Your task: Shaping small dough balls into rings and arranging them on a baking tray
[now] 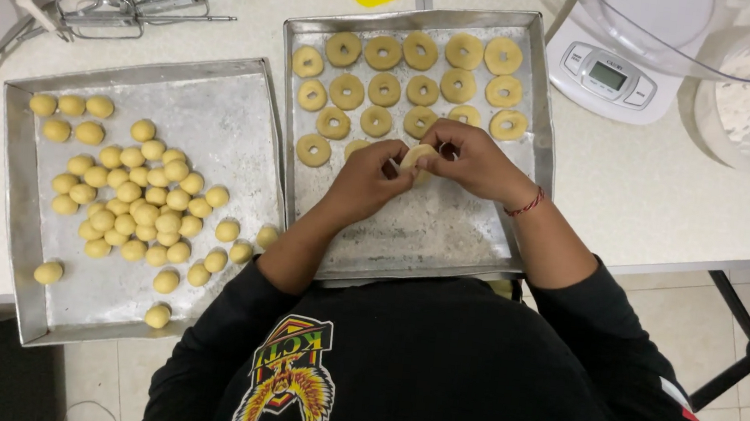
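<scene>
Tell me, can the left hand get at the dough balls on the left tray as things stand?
Probably yes, once freed. The left hand is pinching a dough piece with the right hand, but nothing lies between it and the dough balls on the neighbouring left tray.

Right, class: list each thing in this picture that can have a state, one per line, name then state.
Left hand: pinching the dough piece.
Right hand: pinching the dough piece from the other side.
Dough piece: flattened, held above the right tray.
Right tray: floured, part filled.
Rings: shaped, in rows.
Left tray: floured.
Balls: unshaped, clustered.
Scale: display blank.
</scene>
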